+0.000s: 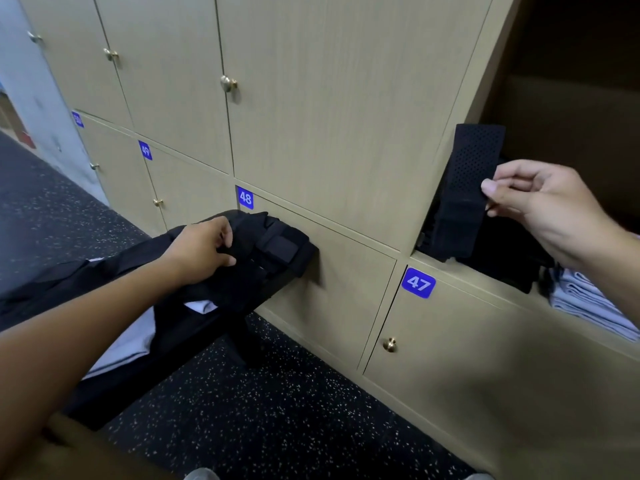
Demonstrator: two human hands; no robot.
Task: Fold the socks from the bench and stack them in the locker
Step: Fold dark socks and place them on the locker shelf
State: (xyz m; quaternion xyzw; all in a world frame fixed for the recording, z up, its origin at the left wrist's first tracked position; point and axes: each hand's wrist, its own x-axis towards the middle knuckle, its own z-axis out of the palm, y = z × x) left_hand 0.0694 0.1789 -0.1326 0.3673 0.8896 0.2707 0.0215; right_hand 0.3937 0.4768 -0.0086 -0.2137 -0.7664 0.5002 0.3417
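A folded black sock [467, 188] with a dotted knit stands upright at the mouth of the open locker [446, 268] on the right, pinched at its right edge by my right hand [540, 202]. Under it in the locker lies a stack of dark folded socks [498, 261]. On the black bench [180, 341] at the left sits a pile of black socks [270, 258]. My left hand [201, 251] grips the top of that pile with curled fingers.
Closed tan locker doors with brass knobs fill the wall, numbered 47 [418, 283], 48 [245, 197] and 49 [145, 150]. Folded light grey cloth [585, 299] lies in the locker right of the socks. White cloth [131, 337] lies on the bench. The floor [277, 410] is dark and speckled.
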